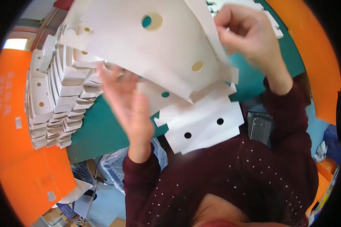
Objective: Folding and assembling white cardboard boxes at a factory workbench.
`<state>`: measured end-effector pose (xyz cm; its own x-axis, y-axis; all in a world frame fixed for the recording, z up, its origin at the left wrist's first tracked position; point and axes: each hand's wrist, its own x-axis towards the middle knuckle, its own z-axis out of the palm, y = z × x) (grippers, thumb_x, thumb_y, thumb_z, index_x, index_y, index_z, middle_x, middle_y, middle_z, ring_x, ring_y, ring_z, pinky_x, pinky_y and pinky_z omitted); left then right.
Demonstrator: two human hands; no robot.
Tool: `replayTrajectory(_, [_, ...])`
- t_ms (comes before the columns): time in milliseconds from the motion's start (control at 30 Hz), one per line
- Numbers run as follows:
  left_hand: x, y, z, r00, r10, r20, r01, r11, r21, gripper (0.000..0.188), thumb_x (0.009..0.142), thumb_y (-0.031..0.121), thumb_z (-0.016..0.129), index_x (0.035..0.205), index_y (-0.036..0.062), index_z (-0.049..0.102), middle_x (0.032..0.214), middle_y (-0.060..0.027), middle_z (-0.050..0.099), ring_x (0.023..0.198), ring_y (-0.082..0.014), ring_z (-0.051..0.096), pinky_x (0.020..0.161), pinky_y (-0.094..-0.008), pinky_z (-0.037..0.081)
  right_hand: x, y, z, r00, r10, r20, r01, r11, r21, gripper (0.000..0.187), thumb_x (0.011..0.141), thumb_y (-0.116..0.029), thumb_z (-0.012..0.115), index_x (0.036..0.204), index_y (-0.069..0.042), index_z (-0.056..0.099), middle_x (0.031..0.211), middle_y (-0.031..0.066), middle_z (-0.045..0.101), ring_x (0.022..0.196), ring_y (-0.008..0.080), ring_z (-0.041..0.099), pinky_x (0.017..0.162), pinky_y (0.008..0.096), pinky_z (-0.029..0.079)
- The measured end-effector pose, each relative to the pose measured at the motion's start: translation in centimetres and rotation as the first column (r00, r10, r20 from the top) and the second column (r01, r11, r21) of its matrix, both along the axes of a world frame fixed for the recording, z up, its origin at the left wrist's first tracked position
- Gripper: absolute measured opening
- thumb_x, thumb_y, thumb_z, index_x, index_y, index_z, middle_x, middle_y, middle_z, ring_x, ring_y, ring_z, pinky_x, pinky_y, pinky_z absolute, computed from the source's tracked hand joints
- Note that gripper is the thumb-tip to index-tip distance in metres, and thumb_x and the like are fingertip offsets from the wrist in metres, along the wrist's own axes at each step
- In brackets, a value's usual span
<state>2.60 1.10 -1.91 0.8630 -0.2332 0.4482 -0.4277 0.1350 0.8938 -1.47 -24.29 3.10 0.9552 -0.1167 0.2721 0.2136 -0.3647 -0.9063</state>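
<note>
A large white cardboard box blank [174, 45] with round holes is lifted and tilted over the table, its side flap partly bent. At its right edge, my right hand [252, 36] is closed, with thumb and fingers pinched against the board. My left hand [127, 104] is by the blank's lower left edge, fingers spread and blurred, apparently with nothing in them. Under the raised piece lies another flat white box blank [204, 126] with two round holes. It overhangs the near table edge, and its far part is hidden.
Stacks of folded white boxes [60, 90] stand on the green table [98, 130] at the left. More white pieces [274, 24] lie at the far right. Orange panels [11, 113] flank both sides. A clear plastic bag [115, 166] hangs below the near edge.
</note>
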Motion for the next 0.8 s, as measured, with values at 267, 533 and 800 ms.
replayTrajectory(267, [0.0, -2.0, -3.7, 0.977, -0.196, -0.084, 0.213, 0.922, 0.323, 0.094, 0.080, 0.011, 0.065, 0.150, -0.0012, 0.004, 0.152, -0.0198, 0.022, 0.139, -0.0299, 0.027, 0.112, -0.0441, 0.023, 0.9, 0.6, 1.7, 0.875, -0.182, 0.447, 0.186, 0.982, 0.036, 0.003, 0.086, 0.002, 0.060, 0.088, 0.003, 0.062, 0.078, -0.0001, 0.061, 0.068, 0.0034, 0.056, 0.062, 0.0171, 0.045])
replayTrajectory(533, [-0.8, 0.2, 0.5, 0.981, -0.186, -0.058, 0.174, 0.970, -0.168, 0.101, 0.079, 0.043, 0.068, 0.149, 0.0003, 0.009, 0.147, -0.0155, 0.029, 0.135, -0.0266, 0.032, 0.110, -0.0422, 0.027, -2.2, 4.5, -4.2, 0.975, 0.056, 0.216, -0.050, 0.998, -0.034, 0.003, 0.075, -0.002, 0.069, 0.078, -0.002, 0.067, 0.075, 0.0047, 0.068, 0.067, 0.0139, 0.066, 0.062, 0.0242, 0.054])
replayTrajectory(800, [-2.5, 0.8, 5.6, 0.985, 0.076, -0.153, -0.079, 0.997, -0.013, 0.034, 0.084, 0.010, 0.065, 0.113, 0.0018, 0.049, 0.108, -0.0085, 0.056, 0.100, -0.0170, 0.054, 0.089, -0.0301, 0.044, -2.6, 5.9, -6.3, 0.805, 0.239, 0.543, -0.034, 0.932, -0.361, 0.020, 0.065, 0.004, 0.070, 0.081, -0.006, 0.063, 0.081, 0.0056, 0.067, 0.071, 0.0203, 0.065, 0.060, 0.0290, 0.054])
